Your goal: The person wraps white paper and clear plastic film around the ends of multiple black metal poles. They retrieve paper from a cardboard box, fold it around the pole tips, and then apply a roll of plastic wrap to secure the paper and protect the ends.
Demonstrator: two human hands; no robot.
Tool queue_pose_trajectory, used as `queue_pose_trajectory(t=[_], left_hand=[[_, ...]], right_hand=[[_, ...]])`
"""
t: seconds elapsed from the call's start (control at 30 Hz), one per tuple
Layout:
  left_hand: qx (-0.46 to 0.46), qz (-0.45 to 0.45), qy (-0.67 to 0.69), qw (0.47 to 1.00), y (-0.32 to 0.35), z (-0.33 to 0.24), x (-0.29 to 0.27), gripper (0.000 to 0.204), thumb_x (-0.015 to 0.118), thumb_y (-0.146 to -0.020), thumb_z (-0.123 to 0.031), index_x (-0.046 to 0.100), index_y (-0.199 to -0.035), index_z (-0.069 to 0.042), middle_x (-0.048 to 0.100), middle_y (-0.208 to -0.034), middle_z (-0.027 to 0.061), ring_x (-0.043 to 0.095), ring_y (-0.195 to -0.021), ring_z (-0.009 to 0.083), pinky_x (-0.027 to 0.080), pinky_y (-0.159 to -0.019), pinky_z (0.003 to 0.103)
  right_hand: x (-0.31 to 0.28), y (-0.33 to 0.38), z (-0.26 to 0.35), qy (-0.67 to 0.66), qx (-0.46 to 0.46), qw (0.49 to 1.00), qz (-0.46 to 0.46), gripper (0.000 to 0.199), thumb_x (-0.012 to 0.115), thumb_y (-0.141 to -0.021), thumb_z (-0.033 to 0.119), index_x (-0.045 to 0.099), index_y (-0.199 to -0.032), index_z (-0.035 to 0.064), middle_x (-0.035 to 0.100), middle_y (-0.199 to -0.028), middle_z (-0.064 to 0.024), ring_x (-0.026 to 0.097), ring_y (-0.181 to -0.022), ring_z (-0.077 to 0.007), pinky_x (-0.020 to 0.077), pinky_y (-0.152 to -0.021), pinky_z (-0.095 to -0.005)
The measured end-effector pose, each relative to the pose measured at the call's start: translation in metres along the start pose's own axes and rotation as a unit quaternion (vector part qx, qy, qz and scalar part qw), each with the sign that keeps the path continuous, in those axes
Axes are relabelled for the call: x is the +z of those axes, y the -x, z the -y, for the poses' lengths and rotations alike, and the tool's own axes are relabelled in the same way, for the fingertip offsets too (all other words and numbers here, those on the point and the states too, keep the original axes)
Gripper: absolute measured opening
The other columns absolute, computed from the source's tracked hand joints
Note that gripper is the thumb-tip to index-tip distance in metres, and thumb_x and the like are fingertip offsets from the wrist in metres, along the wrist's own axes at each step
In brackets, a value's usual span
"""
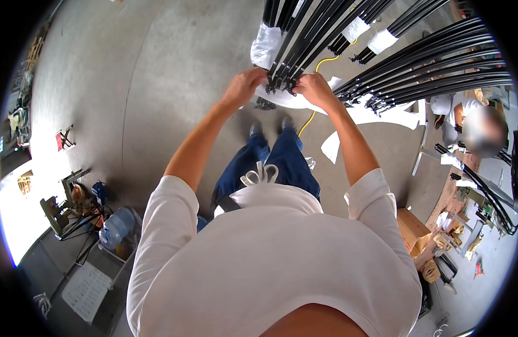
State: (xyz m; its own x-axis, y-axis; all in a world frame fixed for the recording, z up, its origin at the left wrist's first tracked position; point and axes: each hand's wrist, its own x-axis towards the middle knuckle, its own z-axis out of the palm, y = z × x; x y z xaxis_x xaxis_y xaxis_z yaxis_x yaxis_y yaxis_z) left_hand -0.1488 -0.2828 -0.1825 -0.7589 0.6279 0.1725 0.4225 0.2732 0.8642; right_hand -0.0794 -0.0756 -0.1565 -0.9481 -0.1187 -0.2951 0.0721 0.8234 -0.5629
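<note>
A bundle of long black rods [306, 42] with small fittings at the near ends slants away from me. My left hand [246, 87] is at the left side of these ends, its fingers curled in against the bundle; what they grip is hidden. On the other side, my right hand [316, 90] pinches the fitted end of one rod. White sheeting [287, 100] lies beneath the rod ends, between my hands. Farther right, a fanned row of similar black rods [427, 62] rests with its ends over more white sheeting.
Clear plastic wrap [266, 46] covers rods beyond my left hand. A yellow cable [307, 124] runs along the concrete floor [180, 73]. At right are a person [466, 115] and a cardboard box [413, 230]. A water jug [118, 227] stands at lower left.
</note>
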Motion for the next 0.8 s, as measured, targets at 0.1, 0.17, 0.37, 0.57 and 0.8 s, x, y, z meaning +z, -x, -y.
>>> queue_pose_trajectory(t=[0.1,0.17,0.37,0.57,0.8], left_hand=[[-0.062,-0.016,-0.011,0.998,0.000,-0.007,0.003,0.008,0.052,-0.076,-0.005,0.054,-0.083,-0.002,0.059,-0.077,0.0124,0.056,-0.069,0.0293,0.043,-0.062,0.033],[-0.081,-0.009,-0.028,0.996,-0.003,-0.010,0.003,0.007,0.052,-0.076,-0.006,0.054,-0.083,-0.002,0.058,-0.076,0.0128,0.056,-0.071,0.0291,0.043,-0.062,0.033],[-0.089,-0.004,0.148,0.985,0.006,-0.002,0.013,0.009,0.052,-0.076,-0.003,0.053,-0.085,-0.002,0.059,-0.076,0.0132,0.058,-0.074,0.0259,0.043,-0.065,0.031],[-0.089,0.041,0.052,0.994,0.002,-0.008,0.013,0.012,0.052,-0.075,-0.001,0.055,-0.086,-0.002,0.059,-0.075,0.0137,0.058,-0.075,0.0267,0.044,-0.066,0.030],[-0.022,0.043,0.001,0.999,0.003,-0.006,0.022,0.020,0.052,-0.073,0.001,0.053,-0.092,-0.001,0.056,-0.078,0.0159,0.056,-0.076,0.0311,0.044,-0.065,0.036]], right_hand=[[0.012,0.008,-0.010,-0.087,-0.011,0.996,-0.029,0.016,0.057,-0.074,0.011,0.055,-0.080,-0.0039,0.058,-0.080,-0.0178,0.056,-0.077,-0.0319,0.0428,-0.065,-0.0334],[0.022,0.012,-0.020,-0.164,-0.032,0.984,-0.054,0.014,0.054,-0.076,0.008,0.053,-0.081,-0.0051,0.057,-0.076,-0.0170,0.056,-0.073,-0.0283,0.0418,-0.065,-0.0313],[0.024,0.015,-0.024,-0.243,-0.002,0.965,-0.099,0.016,0.048,-0.079,0.014,0.054,-0.081,-0.0017,0.056,-0.076,-0.0186,0.056,-0.075,-0.0288,0.0416,-0.064,-0.0338],[0.027,0.027,-0.020,-0.337,0.018,0.939,-0.060,0.017,0.053,-0.074,0.002,0.048,-0.090,-0.0018,0.056,-0.090,-0.0139,0.056,-0.092,-0.0263,0.0440,-0.076,-0.0277],[0.039,0.017,-0.037,-0.090,-0.067,0.987,-0.116,0.007,0.052,-0.069,-0.002,0.051,-0.076,-0.0038,0.050,-0.081,-0.0169,0.051,-0.073,-0.0346,0.0397,-0.064,-0.0374]])
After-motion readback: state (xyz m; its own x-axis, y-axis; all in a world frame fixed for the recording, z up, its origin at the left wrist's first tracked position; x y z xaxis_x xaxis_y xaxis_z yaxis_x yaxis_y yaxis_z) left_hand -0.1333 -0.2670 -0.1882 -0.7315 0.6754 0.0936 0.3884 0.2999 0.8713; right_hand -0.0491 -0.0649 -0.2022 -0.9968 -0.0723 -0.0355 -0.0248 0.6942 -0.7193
